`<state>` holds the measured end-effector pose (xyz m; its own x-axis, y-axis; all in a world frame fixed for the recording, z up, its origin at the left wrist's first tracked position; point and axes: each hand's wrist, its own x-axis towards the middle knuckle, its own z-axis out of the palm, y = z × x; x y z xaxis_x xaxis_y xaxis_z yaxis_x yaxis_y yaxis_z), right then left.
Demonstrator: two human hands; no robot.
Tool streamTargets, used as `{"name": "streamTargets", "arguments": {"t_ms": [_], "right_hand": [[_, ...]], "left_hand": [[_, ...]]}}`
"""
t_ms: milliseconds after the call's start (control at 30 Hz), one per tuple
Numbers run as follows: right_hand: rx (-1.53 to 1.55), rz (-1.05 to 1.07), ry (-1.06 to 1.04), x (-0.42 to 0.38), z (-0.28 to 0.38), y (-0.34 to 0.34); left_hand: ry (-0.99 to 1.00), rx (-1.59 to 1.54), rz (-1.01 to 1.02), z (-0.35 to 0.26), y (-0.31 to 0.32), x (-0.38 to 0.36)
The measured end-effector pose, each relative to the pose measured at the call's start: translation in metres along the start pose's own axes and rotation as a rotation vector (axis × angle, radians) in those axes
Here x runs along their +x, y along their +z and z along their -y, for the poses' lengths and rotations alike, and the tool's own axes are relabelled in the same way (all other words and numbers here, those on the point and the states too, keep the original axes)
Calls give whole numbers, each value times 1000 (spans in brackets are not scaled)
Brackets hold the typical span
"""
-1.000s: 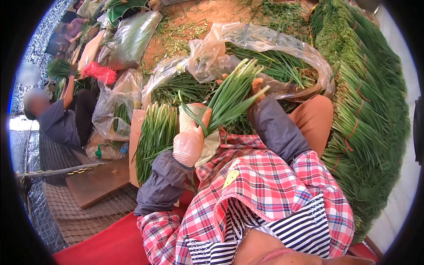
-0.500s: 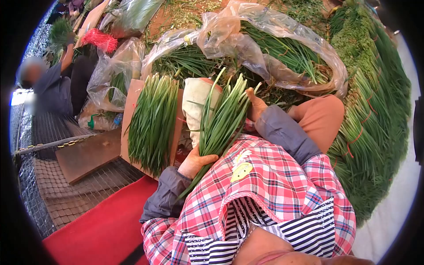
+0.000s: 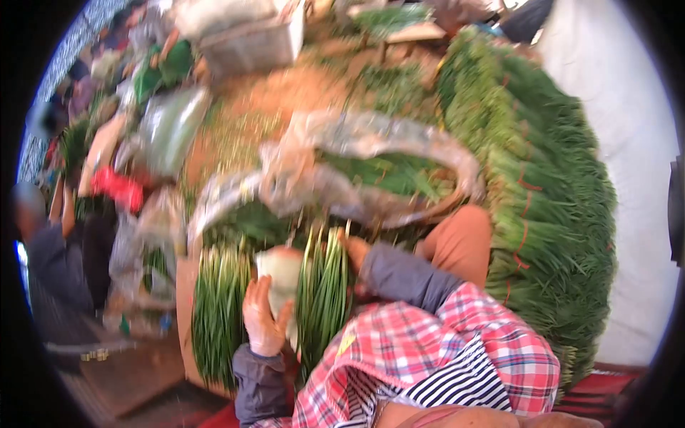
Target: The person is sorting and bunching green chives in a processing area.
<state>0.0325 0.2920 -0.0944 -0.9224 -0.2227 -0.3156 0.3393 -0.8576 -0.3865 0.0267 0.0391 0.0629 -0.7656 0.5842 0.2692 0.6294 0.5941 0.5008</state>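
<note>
A bunch of long green garlic chives (image 3: 322,299) lies over my lap, pale stem ends pointing away from me. At its upper right edge, my right hand (image 3: 354,252) grips near the stem ends; its fingers are partly hidden and blurred. My left hand (image 3: 264,319) is off the bunch, with fingers stretched and apart, between it and a second pile of garlic chives (image 3: 220,314). That pile lies side by side on a brown board (image 3: 185,314) to my left. Pale cloth (image 3: 277,279) covers my knee just beyond my left hand.
A clear plastic sheet (image 3: 285,175) surrounds loose greens in front. Tied bundles with red bands are stacked in a long heap (image 3: 549,235) at right. Red ties (image 3: 118,187) and a plastic bag (image 3: 163,228) sit at left, near a co-worker (image 3: 61,260). A bin (image 3: 250,51) stands farther back.
My left hand has let go of the bunch's leafy lower part and opened, moving left toward the pile. The bunch now points straighter away from me. The camera view has shifted and blurred.
</note>
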Motion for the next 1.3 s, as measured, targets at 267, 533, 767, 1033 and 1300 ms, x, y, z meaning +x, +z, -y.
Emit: {"name": "streamTargets", "arguments": {"t_ms": [267, 533, 767, 1033, 1300], "right_hand": [[-98, -63, -34, -8, 0, 16], [83, 167, -132, -13, 10, 37], [-52, 189, -103, -34, 20, 56], [-125, -221, -177, -39, 29, 81], [-60, -12, -261, -42, 51, 94]], "left_hand": [[157, 117, 176, -28, 72, 34], [-75, -423, 16, -41, 87, 23], [-254, -653, -133, -32, 93, 25], [-328, -1002, -136, -37, 96, 33], [-702, -1477, 65, -37, 84, 48]]}}
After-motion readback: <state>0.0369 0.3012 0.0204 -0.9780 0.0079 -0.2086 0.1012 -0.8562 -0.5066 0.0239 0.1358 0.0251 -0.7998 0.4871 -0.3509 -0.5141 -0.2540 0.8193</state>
